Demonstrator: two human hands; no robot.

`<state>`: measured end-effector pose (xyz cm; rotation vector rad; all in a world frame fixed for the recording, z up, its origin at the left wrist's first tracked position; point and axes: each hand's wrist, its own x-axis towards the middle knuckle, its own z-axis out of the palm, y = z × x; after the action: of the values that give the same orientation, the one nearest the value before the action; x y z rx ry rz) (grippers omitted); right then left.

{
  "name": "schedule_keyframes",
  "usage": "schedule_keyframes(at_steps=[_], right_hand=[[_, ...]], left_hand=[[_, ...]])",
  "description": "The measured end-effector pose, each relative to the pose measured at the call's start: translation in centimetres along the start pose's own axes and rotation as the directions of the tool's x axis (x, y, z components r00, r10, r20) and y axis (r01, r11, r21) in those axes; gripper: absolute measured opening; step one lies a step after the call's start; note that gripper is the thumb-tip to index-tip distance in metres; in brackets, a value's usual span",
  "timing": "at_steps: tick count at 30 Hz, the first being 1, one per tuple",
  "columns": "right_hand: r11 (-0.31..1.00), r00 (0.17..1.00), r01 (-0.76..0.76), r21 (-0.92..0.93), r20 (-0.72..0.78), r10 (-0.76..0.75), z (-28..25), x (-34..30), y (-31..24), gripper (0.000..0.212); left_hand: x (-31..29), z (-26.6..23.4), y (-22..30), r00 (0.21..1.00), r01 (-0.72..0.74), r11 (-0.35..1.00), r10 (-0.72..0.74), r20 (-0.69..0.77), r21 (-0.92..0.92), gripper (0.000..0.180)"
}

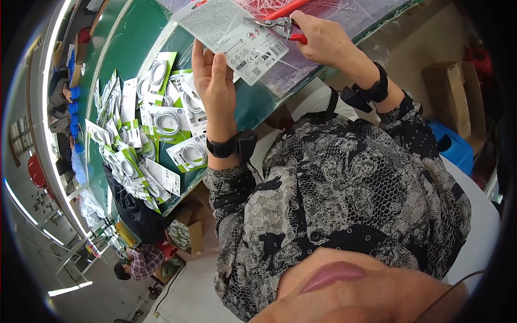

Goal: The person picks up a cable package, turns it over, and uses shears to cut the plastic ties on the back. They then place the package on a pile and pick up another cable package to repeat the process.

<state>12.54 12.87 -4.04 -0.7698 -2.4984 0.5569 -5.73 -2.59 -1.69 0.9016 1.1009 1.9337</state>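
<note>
My left hand (214,81) grips a cable package's printed card (229,35) by its lower edge. The thumb shows in front and the other fingers pass behind the card. The card's printed back faces me, so whatever is on its other side is hidden. My right hand (326,39) is closed round red-handled cutting pliers (283,26). Their metal jaws lie at the card's right edge, and I cannot tell whether they touch it. A thin white strip (288,65) sticks out beside the card. Left of my left hand lies a heap of carded white cables (167,123).
Pink and white thin strips lie in a pile (264,6) at the far edge of the green table (116,46). A cardboard box (186,231) stands below the table's left end. Another box (458,99) and a blue container (451,145) are at right. A person (142,262) works at lower left.
</note>
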Motion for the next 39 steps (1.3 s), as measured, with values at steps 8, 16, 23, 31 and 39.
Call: schedule_keyframes(at_steps=[8, 16, 23, 31, 39], right_hand=[[0.983, 0.981, 0.170, -0.074, -0.082, -0.176, -2.1, -2.1, 2.1, 0.049], [0.986, 0.989, 0.116, -0.119, -0.081, -0.126, -3.0, -2.1, 2.3, 0.049], [0.986, 0.986, 0.159, -0.058, -0.034, -0.161, -2.6, -0.5, 0.8, 0.050], [0.985, 0.983, 0.169, -0.037, -0.067, -0.172, -2.4, -0.8, 0.8, 0.047], [0.984, 0.986, 0.151, -0.094, -0.058, -0.157, -3.1, -0.7, 0.7, 0.048]], left_hand=[[2.1, 1.0, -0.9, 0.998, 0.051, 0.992, -0.054, -0.016, -0.116, 0.056], [2.1, 1.5, -1.7, 0.999, 0.031, 0.999, -0.030, 0.016, -0.020, 0.057], [1.4, 2.4, -2.4, 0.997, -0.026, 0.990, 0.016, 0.072, 0.139, 0.059], [1.3, 2.9, -2.1, 0.997, 0.019, 0.988, -0.031, 0.077, 0.154, 0.060], [1.3, 3.4, -2.0, 0.993, 0.035, 0.990, -0.051, 0.109, 0.139, 0.060]])
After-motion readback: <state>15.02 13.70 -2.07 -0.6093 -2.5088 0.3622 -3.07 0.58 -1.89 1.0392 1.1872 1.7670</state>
